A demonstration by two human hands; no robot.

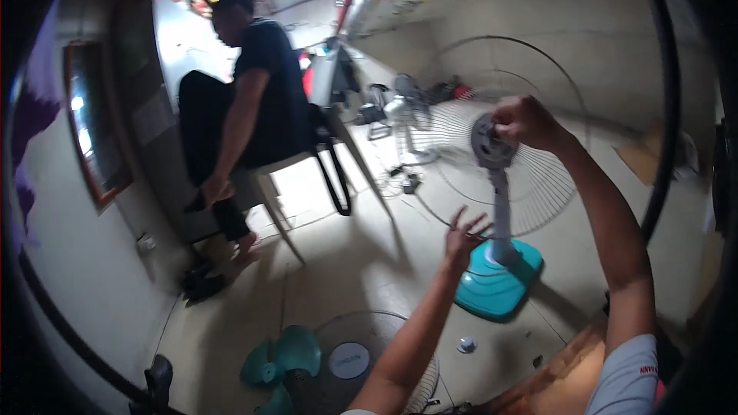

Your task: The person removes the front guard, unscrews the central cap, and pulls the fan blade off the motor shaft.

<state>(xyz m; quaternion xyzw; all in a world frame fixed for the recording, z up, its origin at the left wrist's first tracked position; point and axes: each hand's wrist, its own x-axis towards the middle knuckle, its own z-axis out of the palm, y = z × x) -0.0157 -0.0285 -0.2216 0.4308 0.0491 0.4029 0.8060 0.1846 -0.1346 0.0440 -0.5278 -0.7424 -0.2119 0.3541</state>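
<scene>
A standing fan without its blades faces me, with a teal base (496, 288), a white pole (501, 204) and a grey motor housing (484, 150). Behind the housing spreads a round wire grille (550, 196). My right hand (526, 123) is closed at the centre of the housing; whatever its fingers grip there is hidden. Lower down, my left hand (467, 242) is open, fingers spread, beside the pole just above the base. On the floor lie teal fan blades (298, 351), a front grille (396, 330) with a white round badge (350, 360), and a small white knob-like part (467, 345).
At the left, a person in dark clothes (265, 100) sits on a chair (286, 165) with a hanging dark strap. Another white fan (401, 119) stands farther back. Dark shoes (201, 283) lie by the left wall, and cardboard (642, 155) rests at the right.
</scene>
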